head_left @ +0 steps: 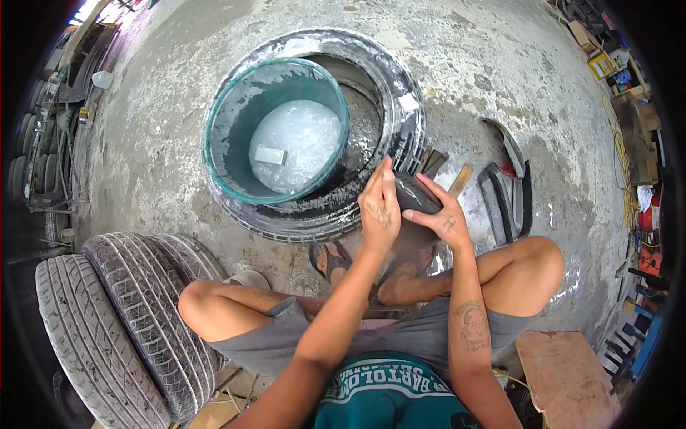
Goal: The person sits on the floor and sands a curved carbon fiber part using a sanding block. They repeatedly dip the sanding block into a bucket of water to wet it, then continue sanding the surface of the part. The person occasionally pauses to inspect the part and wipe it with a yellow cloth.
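Between my two hands is a black curved piece of rubber [414, 194], smooth and wet-looking on its upper face. My left hand [379, 209] presses along its left side, fingers straight and close together. With thumb in front and fingers behind, my right hand [444, 214] grips the right side. Just beyond my left hand stands a green bucket [221, 161] of cloudy water, in which a pale rectangular block [271, 155] shows. The bucket sits within a wet black tyre [409, 136] lying flat on the floor.
Right of my hands are a wooden handle [461, 180], dark strips [433, 161] and curved black rubber pieces [494, 204]. Several tyres [143, 300] stand at the left. A wooden board [568, 379] lies at lower right. My sandalled feet [332, 261] are below the hands on wet concrete.
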Action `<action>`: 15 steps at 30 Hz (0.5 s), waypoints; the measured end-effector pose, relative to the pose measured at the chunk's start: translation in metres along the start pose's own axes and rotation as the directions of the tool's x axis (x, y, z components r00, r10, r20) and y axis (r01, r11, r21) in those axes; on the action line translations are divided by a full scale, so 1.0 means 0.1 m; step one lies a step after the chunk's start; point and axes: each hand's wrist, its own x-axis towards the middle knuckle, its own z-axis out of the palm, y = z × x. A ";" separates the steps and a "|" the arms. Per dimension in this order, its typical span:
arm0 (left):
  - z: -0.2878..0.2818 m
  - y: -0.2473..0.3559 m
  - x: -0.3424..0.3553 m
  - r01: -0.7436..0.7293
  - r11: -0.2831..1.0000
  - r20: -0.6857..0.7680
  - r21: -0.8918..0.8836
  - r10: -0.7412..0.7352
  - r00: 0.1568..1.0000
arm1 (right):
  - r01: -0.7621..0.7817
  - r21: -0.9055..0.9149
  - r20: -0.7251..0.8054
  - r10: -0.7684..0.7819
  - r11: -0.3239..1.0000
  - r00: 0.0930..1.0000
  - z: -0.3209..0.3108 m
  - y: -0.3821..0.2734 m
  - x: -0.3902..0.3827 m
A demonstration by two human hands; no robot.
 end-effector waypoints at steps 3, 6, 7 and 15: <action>0.02 0.09 -0.32 0.000 1.000 -0.068 0.024 0.001 0.998 | 0.009 0.044 -0.021 -0.008 0.999 1.000 -0.02 0.16 -0.05; -0.01 0.14 -0.16 -0.005 1.000 0.017 -0.006 0.005 1.000 | 0.024 0.099 -0.014 -0.023 0.995 1.000 -0.02 0.12 -0.03; -0.01 0.14 -0.05 0.012 1.000 0.055 -0.025 -0.010 0.998 | 0.010 0.154 -0.015 -0.008 0.988 1.000 -0.02 0.04 -0.02; -0.04 0.12 0.00 -0.016 1.000 0.102 -0.002 0.016 0.995 | -0.029 0.101 -0.008 0.030 0.994 1.000 -0.04 0.07 -0.01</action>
